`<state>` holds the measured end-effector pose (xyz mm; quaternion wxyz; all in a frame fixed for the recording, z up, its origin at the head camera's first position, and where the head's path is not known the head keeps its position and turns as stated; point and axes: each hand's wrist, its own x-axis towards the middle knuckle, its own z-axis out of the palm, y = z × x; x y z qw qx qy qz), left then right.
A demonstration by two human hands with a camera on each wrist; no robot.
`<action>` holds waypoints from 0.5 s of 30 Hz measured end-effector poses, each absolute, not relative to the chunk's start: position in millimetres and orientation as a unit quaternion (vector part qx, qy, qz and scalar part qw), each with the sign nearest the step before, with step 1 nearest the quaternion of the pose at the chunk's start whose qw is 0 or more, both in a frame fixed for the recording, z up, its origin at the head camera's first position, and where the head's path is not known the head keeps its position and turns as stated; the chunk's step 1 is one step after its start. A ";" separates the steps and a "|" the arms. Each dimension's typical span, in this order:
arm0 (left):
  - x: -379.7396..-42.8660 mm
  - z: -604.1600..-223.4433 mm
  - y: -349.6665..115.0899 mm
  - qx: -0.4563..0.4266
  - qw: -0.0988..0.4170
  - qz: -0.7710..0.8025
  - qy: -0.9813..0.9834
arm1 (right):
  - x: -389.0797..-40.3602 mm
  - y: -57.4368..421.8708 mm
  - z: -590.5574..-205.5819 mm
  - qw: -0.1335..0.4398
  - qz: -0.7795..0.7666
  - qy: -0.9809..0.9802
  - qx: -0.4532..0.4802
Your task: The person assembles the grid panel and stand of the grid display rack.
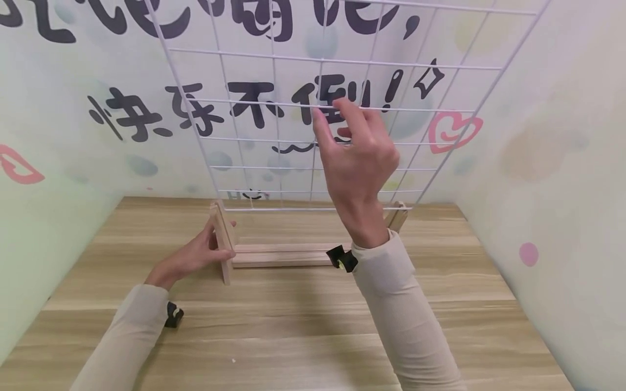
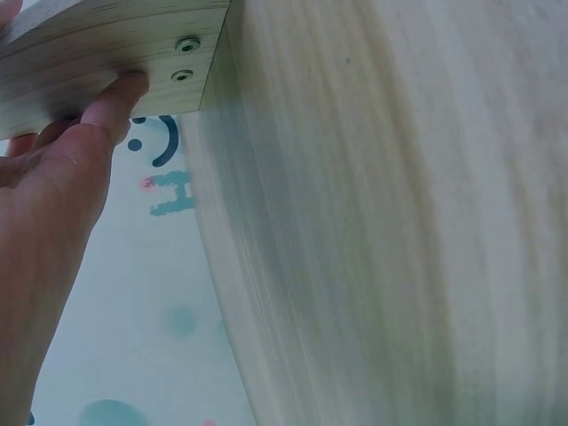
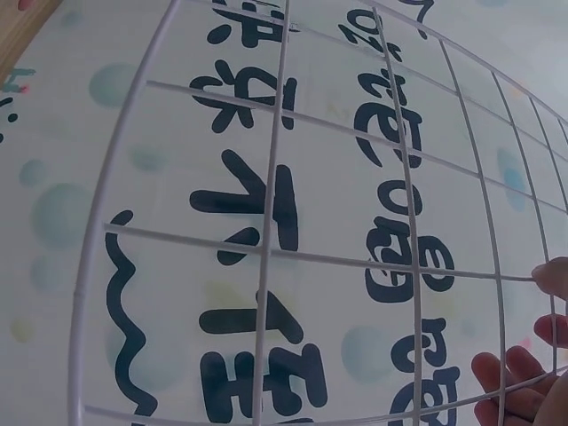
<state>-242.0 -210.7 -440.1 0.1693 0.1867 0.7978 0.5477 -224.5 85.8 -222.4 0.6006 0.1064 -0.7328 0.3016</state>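
My right hand holds a white wire grid panel, thumb and fingertips at its wires. In the right wrist view, curled fingers show at the right side of the grid. The panel stands tilted, its lower edge near the tops of a wooden stand. My left hand grips the stand's left upright, thumb in front and other fingers behind. A pale crossbar runs toward the right upright, which the right forearm partly hides. Two metal screws show in the wood in the left wrist view.
The stand rests on a wood-grain table. Behind it rises a white wall with black lettering and coloured spots. Another wall borders the table's right side. A tiny white speck lies near the front.
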 end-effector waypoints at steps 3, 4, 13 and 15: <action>-241.9 -440.6 -210.5 0.185 0.168 0.545 0.801 | -225.4 83.6 -222.0 0.600 0.302 -0.733 0.107; -241.7 -440.6 -210.4 0.185 0.168 0.544 0.801 | -225.8 82.8 -221.9 0.599 0.303 -0.733 0.108; -240.8 -439.5 -210.4 0.179 0.168 0.537 0.807 | -229.2 77.1 -221.5 0.590 0.307 -0.739 0.106; -240.8 -439.9 -210.6 0.179 0.166 0.536 0.808 | -229.8 76.1 -221.9 0.587 0.308 -0.741 0.106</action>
